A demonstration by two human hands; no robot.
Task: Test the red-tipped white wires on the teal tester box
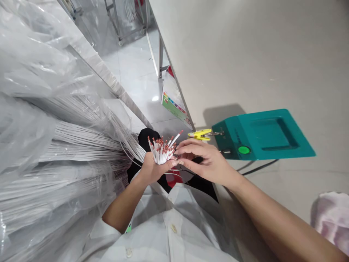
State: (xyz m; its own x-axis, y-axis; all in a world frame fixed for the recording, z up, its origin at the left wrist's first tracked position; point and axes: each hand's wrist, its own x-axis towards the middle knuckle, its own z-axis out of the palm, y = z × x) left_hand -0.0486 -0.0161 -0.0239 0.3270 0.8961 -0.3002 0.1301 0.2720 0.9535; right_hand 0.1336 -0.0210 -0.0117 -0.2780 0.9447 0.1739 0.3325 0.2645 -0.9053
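My left hand [151, 170] is wrapped round a bundle of thin white wires [161, 155], whose reddish copper-coloured ends fan upward. One wire end [177, 137] stands out above the others on the right. Close against the right side of the bundle is my right hand [205, 161], its fingers curled and its thumb drawn toward the fingertips. Whatever lies between those fingertips is too small to make out. Long white wires [87, 143] run from the left toward my left hand.
On the grey table [245, 54] sits a teal device [272, 134] with a green button [244, 150]. A yellow clip [200, 134] is joined to its left side. Clear plastic sheeting [29, 72] covers wires at left. A printed box [176, 103] stands below the table edge.
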